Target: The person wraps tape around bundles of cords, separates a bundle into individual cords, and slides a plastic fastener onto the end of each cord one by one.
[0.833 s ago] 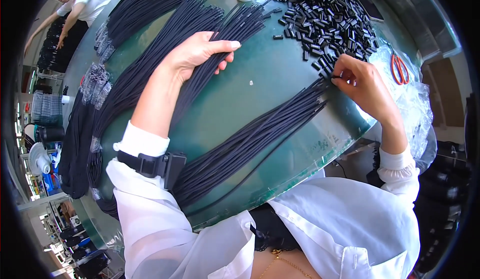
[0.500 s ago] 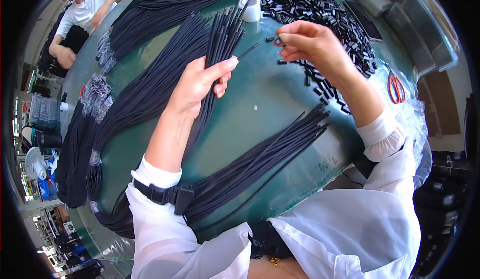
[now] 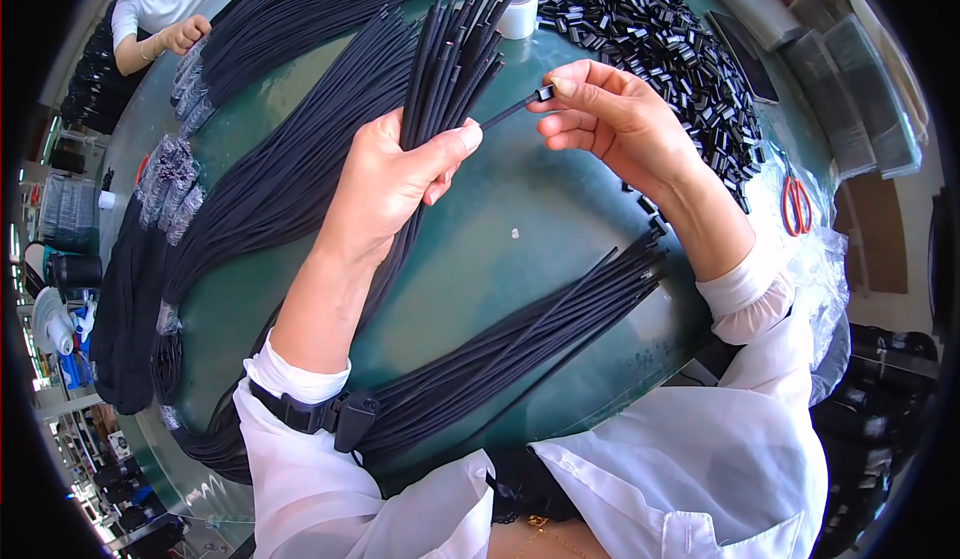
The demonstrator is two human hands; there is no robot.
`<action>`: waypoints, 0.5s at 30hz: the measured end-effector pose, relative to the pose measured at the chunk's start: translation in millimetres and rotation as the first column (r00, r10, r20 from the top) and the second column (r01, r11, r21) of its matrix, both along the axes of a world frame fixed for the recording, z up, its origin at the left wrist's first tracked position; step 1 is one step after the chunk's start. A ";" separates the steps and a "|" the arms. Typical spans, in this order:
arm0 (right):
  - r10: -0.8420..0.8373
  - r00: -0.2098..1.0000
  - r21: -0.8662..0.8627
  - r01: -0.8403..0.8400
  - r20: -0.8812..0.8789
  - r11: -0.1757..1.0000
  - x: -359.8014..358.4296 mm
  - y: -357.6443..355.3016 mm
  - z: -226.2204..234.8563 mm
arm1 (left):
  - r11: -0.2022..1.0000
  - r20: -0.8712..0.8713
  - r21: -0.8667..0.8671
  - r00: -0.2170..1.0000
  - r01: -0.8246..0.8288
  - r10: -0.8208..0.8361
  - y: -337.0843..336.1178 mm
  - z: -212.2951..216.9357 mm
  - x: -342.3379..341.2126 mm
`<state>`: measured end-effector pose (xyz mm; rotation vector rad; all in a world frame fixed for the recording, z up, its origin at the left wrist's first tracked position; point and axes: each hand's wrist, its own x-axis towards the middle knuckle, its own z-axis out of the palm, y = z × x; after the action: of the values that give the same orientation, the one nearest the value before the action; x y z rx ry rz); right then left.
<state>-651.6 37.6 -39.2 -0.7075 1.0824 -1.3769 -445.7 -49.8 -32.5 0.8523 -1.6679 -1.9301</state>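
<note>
My left hand [image 3: 395, 184] grips a bundle of black cords [image 3: 450, 69] raised above the green table [image 3: 500, 249], their ends fanning up and away from me. My right hand [image 3: 610, 119] pinches a small black clip [image 3: 545, 92] at the tip of one cord that sticks out sideways from the bundle. A second sheaf of black cords [image 3: 520, 349] lies flat on the table under my right forearm. A heap of small black clips [image 3: 660, 29] covers the table's far right.
A roll of white tape [image 3: 518, 14] stands at the far edge. Red-handled scissors [image 3: 796, 204] lie on clear plastic at the right. More long black cord bundles [image 3: 270, 159] drape over the left side. Another person's hand [image 3: 185, 31] works at the top left.
My left hand lifted a bundle of cords off the table. My right hand left the clip heap at the right, carrying a clip, and came up to one cord's tip.
</note>
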 end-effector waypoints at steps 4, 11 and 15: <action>0.011 0.978 -0.040 -0.020 -0.208 0.999 6.4 2.1 1.7 | 1.000 0.031 -0.027 0.999 0.006 -0.005 2.2 -0.4 -1.5; -0.048 0.983 -0.149 0.022 -0.175 0.989 19.1 4.9 4.7 | 0.999 0.054 -0.013 0.998 0.030 -0.030 3.3 -2.1 -1.9; -0.105 0.974 -0.112 0.084 -0.203 0.990 4.3 1.0 2.2 | 0.998 0.009 -0.017 0.998 0.056 -0.056 -1.1 -4.0 0.0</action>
<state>-647.3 38.6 -37.0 -0.9015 1.2291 -1.4726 -445.7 -50.8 -36.5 0.8170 -1.7279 -1.9489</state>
